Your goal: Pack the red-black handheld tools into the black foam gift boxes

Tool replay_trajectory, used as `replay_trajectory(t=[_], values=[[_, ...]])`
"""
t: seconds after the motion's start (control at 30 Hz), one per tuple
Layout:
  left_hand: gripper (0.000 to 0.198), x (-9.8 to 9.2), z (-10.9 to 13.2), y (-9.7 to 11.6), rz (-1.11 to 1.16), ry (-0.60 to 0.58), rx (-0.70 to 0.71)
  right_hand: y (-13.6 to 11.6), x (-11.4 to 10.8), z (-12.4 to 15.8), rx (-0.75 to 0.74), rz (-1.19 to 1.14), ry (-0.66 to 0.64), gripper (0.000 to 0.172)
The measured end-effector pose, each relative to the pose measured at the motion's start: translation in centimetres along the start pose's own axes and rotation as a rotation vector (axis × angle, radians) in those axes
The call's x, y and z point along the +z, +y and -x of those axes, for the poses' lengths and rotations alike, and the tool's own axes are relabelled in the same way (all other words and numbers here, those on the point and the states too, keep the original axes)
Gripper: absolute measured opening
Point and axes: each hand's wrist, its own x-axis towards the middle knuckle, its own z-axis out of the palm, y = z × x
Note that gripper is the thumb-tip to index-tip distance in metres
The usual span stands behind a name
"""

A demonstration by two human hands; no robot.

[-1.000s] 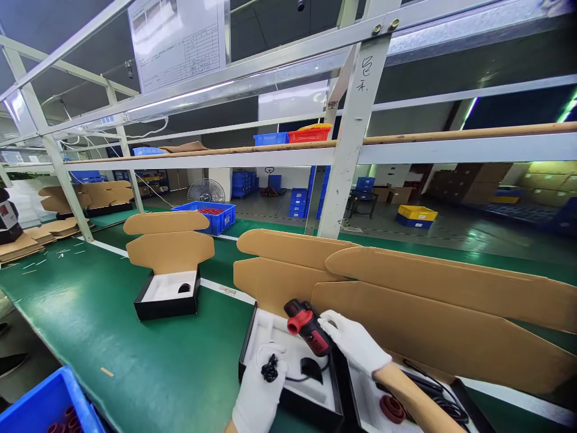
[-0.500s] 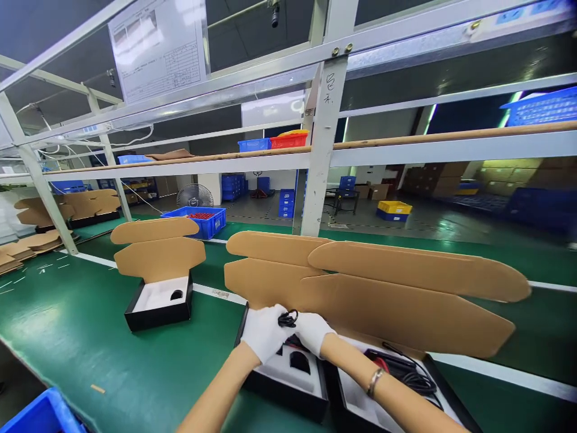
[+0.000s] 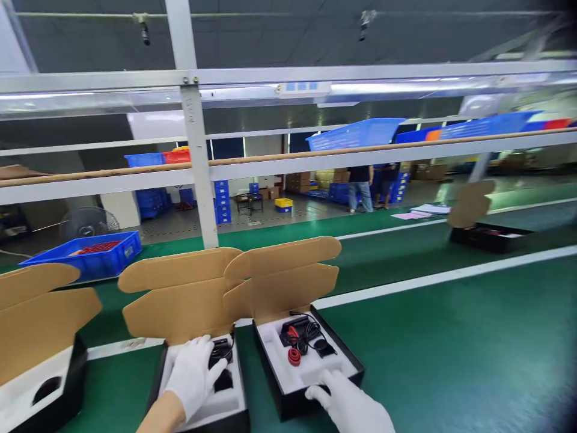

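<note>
Gloved hands (image 3: 193,376) on unlabelled boxes (image 3: 311,367)

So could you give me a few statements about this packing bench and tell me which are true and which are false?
1. Both hands wear white gloves. True: the left hand and the right hand are both gloved.
2. The left hand rests inside the middle box. True: it lies on the white insert by a black part.
3. The right box is closed. False: its cardboard lid stands open.
4. The right box holds only white foam. False: a red ring and a black cable lie in it.
5. The blue crate holds red pieces. True.
</note>
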Motion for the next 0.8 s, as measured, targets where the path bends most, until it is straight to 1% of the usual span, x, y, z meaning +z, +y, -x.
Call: replay_trajectory(t=[0.03, 0.1, 0.17, 0.2, 0.27, 0.33, 0.4, 0.43, 0.5, 0.57, 0.67, 0.7, 0.73, 0.77, 0.8], values=[[0.055, 0.3, -0.2, -0.1, -0.010, -0.001, 0.000, 1.7, 0.0, -1.6, -0.005, -0.002, 0.098, 0.016], [0.056, 0.8, -0.3, -0.2, -0.033, -0.002, -0.006, 4.9, -0.6, -5.9, -0.022, 0.081, 0.254, 0.021], [0.056, 1.1, -0.4, -0.1, -0.052, -0.010, -0.008, 7.6, -2.2, -11.4, -0.044, 0.215, 0.340, 0.033], [0.055, 1.1, -0.3, 0.1, -0.053, -0.012, -0.006, 8.6, -3.1, -14.4, -0.026, 0.253, 0.365, 0.041], [0.054, 0.8, -0.1, 0.5, -0.042, -0.016, -0.010, 9.9, -5.2, -20.1, -0.012, 0.280, 0.370, 0.053], [0.054, 0.2, 0.2, 0.9, -0.015, -0.028, -0.025, 10.4, -7.1, -24.7, -0.010, 0.270, 0.341, 0.055], [0.053, -0.4, 0.5, 1.4, 0.024, -0.047, -0.044, 10.1, -8.4, -27.6, 0.012, 0.251, 0.311, 0.057], [0.052, -0.7, 0.6, 1.5, 0.046, -0.053, -0.054, 9.5, -8.8, -28.3, 0.028, 0.240, 0.296, 0.057], [0.050, -1.0, 0.8, 1.8, 0.085, -0.065, -0.066, 7.6, -8.9, -28.0, 0.017, 0.211, 0.262, 0.051], [0.047, -1.0, 1.0, 2.1, 0.110, -0.067, -0.058, 4.7, -8.1, -25.5, -0.103, 0.185, 0.235, 0.052], [0.046, -1.0, 1.5, 2.8, 0.125, -0.036, -0.017, -1.5, -5.1, -18.8, -0.456, 0.146, 0.250, 0.057], [0.047, -1.1, 1.6, 3.0, 0.130, -0.019, 0.007, -3.7, -3.9, -16.3, -0.624, 0.094, 0.246, 0.056], [0.049, -1.4, 1.7, 2.9, 0.140, 0.004, 0.041, -5.9, -2.6, -13.9, -0.755, 0.026, 0.214, 0.055], [0.051, -1.8, 1.8, 2.5, 0.156, 0.040, 0.077, -8.0, -1.4, -11.8, -0.834, -0.040, 0.171, 0.054], [0.052, -2.3, 1.9, 1.8, 0.174, 0.095, 0.092, -9.9, -0.3, -9.9, -0.905, -0.084, 0.099, 0.054]])
